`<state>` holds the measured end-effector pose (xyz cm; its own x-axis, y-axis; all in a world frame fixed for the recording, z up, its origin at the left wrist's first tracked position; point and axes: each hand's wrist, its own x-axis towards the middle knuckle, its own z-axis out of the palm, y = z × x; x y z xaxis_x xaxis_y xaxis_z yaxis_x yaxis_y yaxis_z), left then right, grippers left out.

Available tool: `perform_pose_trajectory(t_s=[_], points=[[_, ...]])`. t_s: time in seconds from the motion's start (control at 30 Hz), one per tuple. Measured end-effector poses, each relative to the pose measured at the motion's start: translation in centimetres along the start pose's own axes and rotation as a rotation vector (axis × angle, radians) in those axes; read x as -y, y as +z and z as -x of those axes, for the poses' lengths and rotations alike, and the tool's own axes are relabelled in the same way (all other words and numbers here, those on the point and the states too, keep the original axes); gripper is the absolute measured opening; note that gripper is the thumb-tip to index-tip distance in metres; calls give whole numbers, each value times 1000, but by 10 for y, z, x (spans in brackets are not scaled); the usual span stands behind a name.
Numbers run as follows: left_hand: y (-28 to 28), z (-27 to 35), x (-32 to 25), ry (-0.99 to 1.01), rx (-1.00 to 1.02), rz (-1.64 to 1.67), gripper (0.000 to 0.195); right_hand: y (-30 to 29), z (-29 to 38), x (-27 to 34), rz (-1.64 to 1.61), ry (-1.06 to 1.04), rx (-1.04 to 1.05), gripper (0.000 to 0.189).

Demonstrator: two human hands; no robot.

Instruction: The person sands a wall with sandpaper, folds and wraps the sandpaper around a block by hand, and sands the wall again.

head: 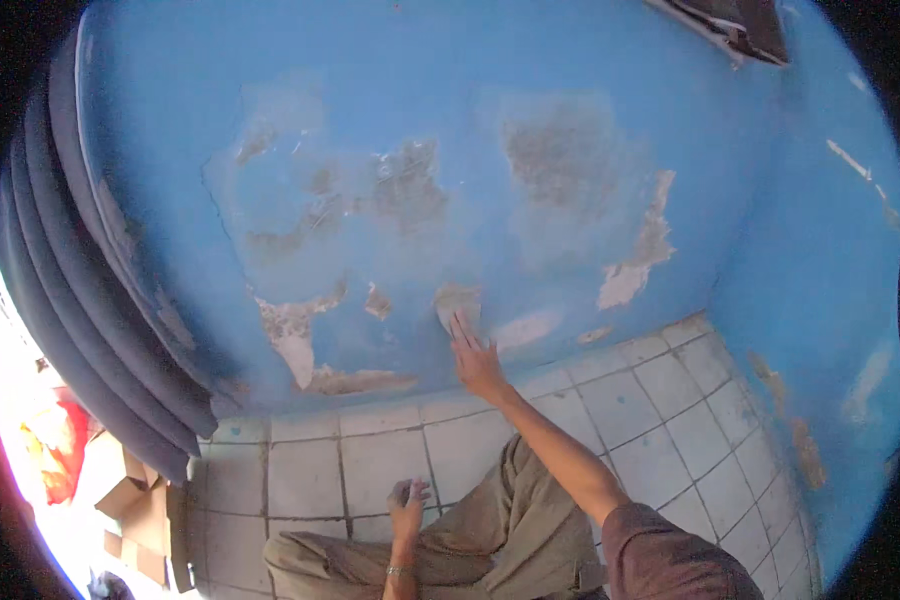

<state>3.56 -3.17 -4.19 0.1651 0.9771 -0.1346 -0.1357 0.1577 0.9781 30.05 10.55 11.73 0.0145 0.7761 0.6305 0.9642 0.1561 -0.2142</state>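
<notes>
My right hand (478,367) reaches out to the blue painted wall (450,60), its fingers laid flat low on the surface. Under the fingertips is a small flat greyish sheet (461,309), which looks like sandpaper; its far edge blends with a worn brownish spot. My left hand (406,510) hovers over my lap with its fingers curled. Something dark shows between its thumb and fingers, but I cannot tell whether it is an object or shadow. Around the right hand the paint is scuffed or peeled, with a pale smear (529,330) just to the right.
Grey rubbed patches (562,154) and flaked plaster (289,330) mark the wall. White floor tiles (379,465) lie beneath my crossed legs. A dark rolling shutter or curtain (112,300) hangs at the left, near an open cardboard box (142,517) and a red bag (64,450).
</notes>
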Motion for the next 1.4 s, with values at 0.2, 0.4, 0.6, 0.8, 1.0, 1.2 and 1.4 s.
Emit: perform_pose_trajectory(t_s=[0.2, 0.4, 0.6, 0.8, 1.0, 1.2, 1.4], points=[[6, 3, -37, -87, -168, 144, 60, 67, 141, 73, -868, 385, 98, 42], [2, 5, -45, -192, -254, 271, 72, 44, 170, 116, -1154, 637, 524, 44], [-7, 5, -48, -181, -459, 449, 60, 73, 172, 105, -1335, 789, 504, 45], [-15, 8, -42, -179, -475, 502, 38, 77, 179, 102, -1159, 676, 587, 50], [-3, 9, -52, -46, -604, 165, 19, 45, 163, 113, -988, 581, 617, 47], [-6, 1, -42, 159, -663, 106, 22, 45, 172, 120, -913, 279, 416, 51], [-2, 2, -46, 242, -656, 36, 25, 45, 172, 124, -1014, 300, 359, 49]])
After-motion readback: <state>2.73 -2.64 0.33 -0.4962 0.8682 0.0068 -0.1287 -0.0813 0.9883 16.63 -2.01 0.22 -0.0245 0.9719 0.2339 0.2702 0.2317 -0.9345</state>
